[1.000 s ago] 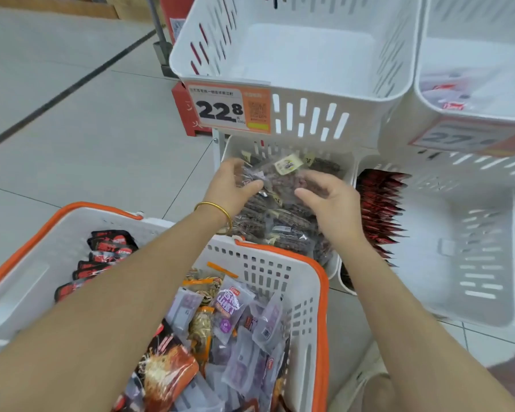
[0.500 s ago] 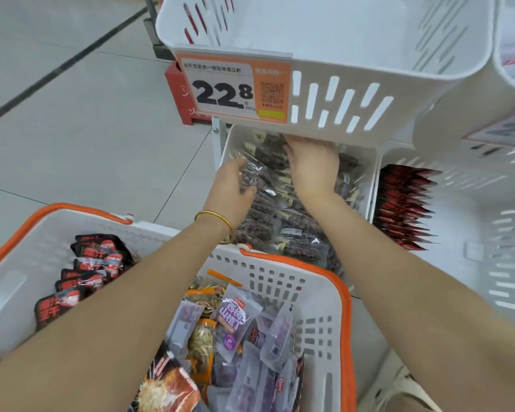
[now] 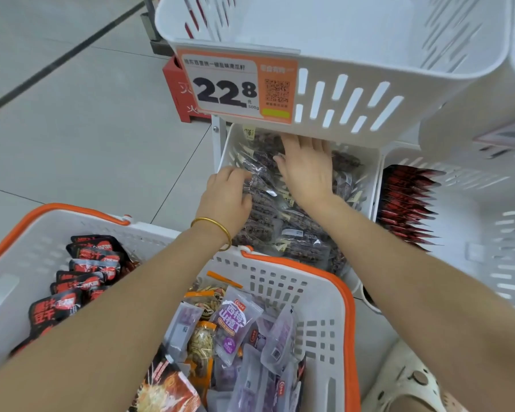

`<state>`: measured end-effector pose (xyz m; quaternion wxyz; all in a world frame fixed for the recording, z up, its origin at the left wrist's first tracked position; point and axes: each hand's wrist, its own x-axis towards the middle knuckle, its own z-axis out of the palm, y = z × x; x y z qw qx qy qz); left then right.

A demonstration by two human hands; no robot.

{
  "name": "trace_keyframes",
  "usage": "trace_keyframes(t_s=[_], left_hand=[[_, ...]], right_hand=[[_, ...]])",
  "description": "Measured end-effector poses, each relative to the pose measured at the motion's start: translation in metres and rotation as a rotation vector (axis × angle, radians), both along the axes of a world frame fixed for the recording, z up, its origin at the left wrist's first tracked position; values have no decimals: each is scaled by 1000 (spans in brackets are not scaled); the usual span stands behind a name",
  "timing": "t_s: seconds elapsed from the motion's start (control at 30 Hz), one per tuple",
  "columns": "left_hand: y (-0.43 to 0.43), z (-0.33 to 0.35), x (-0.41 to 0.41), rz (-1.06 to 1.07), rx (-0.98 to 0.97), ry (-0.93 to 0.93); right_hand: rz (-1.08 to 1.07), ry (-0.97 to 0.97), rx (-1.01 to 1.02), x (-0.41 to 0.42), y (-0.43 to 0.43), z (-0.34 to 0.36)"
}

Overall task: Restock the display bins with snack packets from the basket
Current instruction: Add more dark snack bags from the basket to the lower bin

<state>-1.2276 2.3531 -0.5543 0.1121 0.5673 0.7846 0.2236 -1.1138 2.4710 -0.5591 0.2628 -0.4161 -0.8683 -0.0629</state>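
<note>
The lower display bin point(image 3: 223, 153) holds a pile of clear packets of dark snacks point(image 3: 295, 236). My right hand point(image 3: 308, 171) lies flat on the packets at the back of this bin, fingers spread, partly under the upper bin. My left hand point(image 3: 226, 197), with a gold bangle on the wrist, curls thumb and fingers around the left edge of the packet pile. In front of me the white basket with an orange rim point(image 3: 327, 281) holds purple packets point(image 3: 235, 322), black-and-red packets point(image 3: 84, 272) and orange ones.
An empty white upper bin point(image 3: 354, 114) with a 22.8 price tag point(image 3: 235, 87) overhangs the lower one. To the right, another bin holds upright red-black packets point(image 3: 405, 203). More white bins stand at the far right. Grey tiled floor lies to the left.
Both hands carried a bundle of clear packets into the lower bin. The right hand went deeper under the upper bin and flattened; my view came closer.
</note>
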Motion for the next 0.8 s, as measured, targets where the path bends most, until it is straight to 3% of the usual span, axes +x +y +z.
trace_keyframes(t_s=[0.07, 0.2, 0.57, 0.8], left_hand=[[-5, -7, 1, -4, 2, 21], [-13, -19, 5, -33, 42, 50], [-14, -20, 9, -15, 85, 27], [-15, -22, 9, -11, 96, 28]], right_hand=[[32, 44, 87, 10, -8, -14], [1, -21, 57, 7, -1, -18], [-181, 147, -25, -21, -7, -25], [-165, 256, 32, -23, -5, -30]])
